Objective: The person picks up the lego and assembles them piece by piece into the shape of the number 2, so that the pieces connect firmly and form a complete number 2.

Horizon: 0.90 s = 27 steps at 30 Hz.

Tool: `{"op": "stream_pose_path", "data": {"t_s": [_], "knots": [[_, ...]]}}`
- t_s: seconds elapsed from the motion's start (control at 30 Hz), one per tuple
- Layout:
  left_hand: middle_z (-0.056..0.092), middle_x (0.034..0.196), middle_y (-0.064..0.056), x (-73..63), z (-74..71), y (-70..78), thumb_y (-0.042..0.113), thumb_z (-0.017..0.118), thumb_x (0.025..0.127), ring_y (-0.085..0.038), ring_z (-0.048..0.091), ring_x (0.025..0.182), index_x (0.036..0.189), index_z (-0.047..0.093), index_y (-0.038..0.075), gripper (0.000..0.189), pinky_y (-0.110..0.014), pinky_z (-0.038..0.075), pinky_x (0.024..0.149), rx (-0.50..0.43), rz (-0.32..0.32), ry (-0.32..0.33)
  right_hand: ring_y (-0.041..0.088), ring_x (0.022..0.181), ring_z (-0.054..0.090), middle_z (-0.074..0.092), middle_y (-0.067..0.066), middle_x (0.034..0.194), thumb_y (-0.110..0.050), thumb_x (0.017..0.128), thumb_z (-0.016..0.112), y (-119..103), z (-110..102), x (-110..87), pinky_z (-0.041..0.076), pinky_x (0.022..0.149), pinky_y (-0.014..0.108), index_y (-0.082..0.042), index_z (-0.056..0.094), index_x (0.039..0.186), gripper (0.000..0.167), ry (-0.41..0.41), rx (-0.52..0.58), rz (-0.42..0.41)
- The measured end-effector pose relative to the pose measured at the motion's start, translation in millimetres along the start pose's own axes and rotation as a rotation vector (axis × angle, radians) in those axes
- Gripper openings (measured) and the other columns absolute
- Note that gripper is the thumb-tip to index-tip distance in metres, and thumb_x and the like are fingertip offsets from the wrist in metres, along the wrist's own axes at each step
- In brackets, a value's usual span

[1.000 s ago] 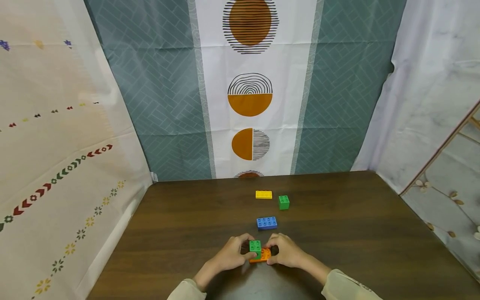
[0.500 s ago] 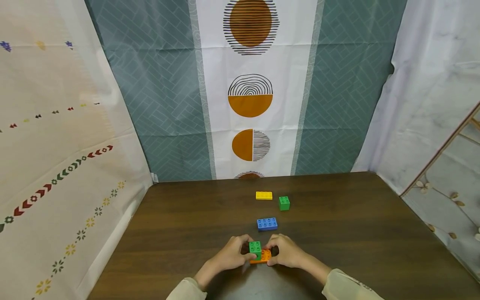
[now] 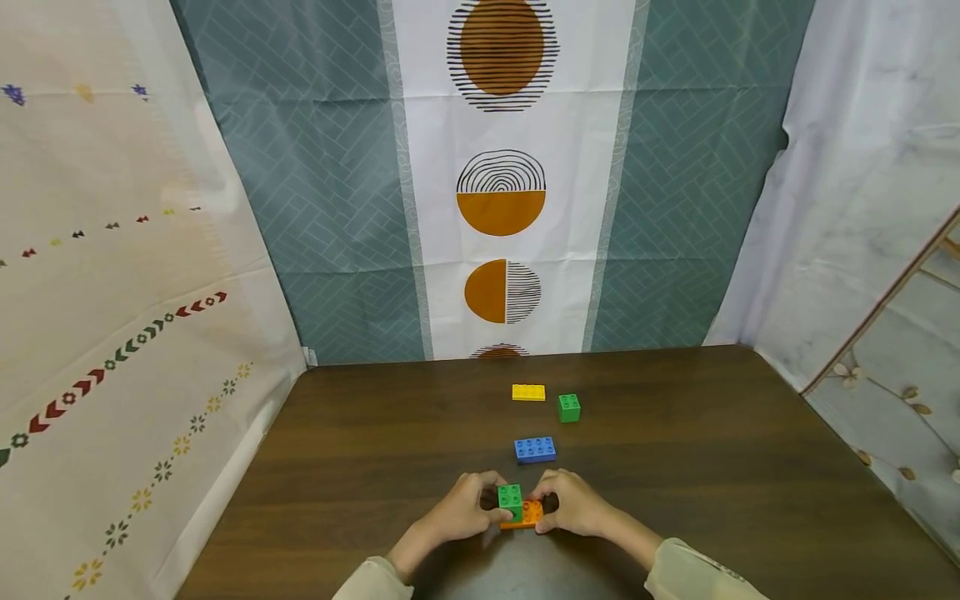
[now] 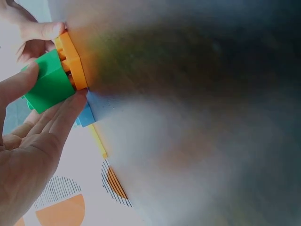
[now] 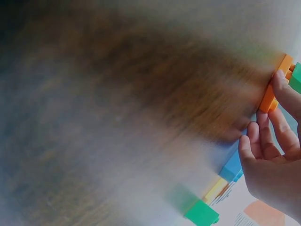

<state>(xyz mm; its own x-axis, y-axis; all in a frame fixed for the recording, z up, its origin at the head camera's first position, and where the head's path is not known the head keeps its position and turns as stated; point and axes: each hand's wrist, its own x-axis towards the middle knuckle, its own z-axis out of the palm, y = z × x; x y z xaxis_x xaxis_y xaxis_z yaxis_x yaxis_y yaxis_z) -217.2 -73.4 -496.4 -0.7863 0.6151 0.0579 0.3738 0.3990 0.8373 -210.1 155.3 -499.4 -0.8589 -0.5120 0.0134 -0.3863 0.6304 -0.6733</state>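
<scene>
At the near middle of the table, a green two-by-two toy brick (image 3: 510, 497) stands over the left end of a flat orange toy brick (image 3: 532, 512). My left hand (image 3: 465, 507) grips the green brick between thumb and fingers. In the left wrist view, orange studs show in a narrow gap under part of the green brick (image 4: 49, 82), and my left fingertips reach the orange brick's end. My right hand (image 3: 573, 502) pinches the right end of the orange brick, its thumb on the near side in the right wrist view.
Just beyond the hands lies a blue toy brick (image 3: 535, 450). Farther back are a second green brick (image 3: 569, 408) and a flat yellow brick (image 3: 528, 392). Patterned cloths hang behind and at both sides of the dark wooden table (image 3: 375, 417).
Both hands keep their hold on the green and orange bricks in the same place. The whole head view has shifted a few pixels downward.
</scene>
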Motion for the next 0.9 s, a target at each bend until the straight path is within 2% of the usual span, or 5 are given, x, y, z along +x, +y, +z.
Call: {"op": "stream_pose_path", "data": {"t_s": [0.3,0.5,0.63,0.9], "knots": [[0.073,0.092,-0.012,-0.9,0.3,-0.2,0.009,0.074,0.085,-0.006,0.066,0.081,0.102,0.066,0.000,0.021,-0.016,0.053,0.073,0.010,0.015,0.016,0.010,0.085,0.053,0.067,-0.002,0.092,-0.020,0.072,0.086,0.5,0.2,1.2,0.043,0.073,0.023,-0.007,0.075,0.096,0.029,-0.005,0.020,-0.008],[0.073,0.091,-0.013,-2.2,2.0,-0.3,0.007,0.075,0.084,-0.003,0.065,0.079,0.103,0.065,-0.001,0.023,-0.014,0.052,0.071,0.000,-0.003,0.003,0.010,0.084,0.054,0.066,-0.002,0.093,-0.020,0.072,0.086,2.2,2.4,1.2,0.045,0.072,0.023,-0.007,0.075,0.097,0.030,-0.013,0.030,-0.004],[0.073,0.091,-0.014,-0.7,-0.2,0.8,0.007,0.076,0.083,-0.007,0.066,0.078,0.101,0.065,-0.002,0.023,-0.015,0.052,0.070,0.003,-0.007,0.000,0.011,0.084,0.054,0.066,-0.001,0.093,-0.019,0.072,0.086,0.9,1.7,1.6,0.045,0.073,0.024,-0.006,0.075,0.097,0.030,-0.017,0.034,-0.003],[0.073,0.091,-0.011,-1.4,1.0,-0.6,0.008,0.078,0.081,-0.004,0.064,0.078,0.101,0.066,0.000,0.024,-0.017,0.053,0.071,0.042,-0.018,0.032,0.010,0.082,0.053,0.066,-0.001,0.094,-0.018,0.072,0.086,-1.8,1.9,2.5,0.044,0.072,0.023,-0.007,0.075,0.097,0.029,-0.019,0.029,0.008]]}}
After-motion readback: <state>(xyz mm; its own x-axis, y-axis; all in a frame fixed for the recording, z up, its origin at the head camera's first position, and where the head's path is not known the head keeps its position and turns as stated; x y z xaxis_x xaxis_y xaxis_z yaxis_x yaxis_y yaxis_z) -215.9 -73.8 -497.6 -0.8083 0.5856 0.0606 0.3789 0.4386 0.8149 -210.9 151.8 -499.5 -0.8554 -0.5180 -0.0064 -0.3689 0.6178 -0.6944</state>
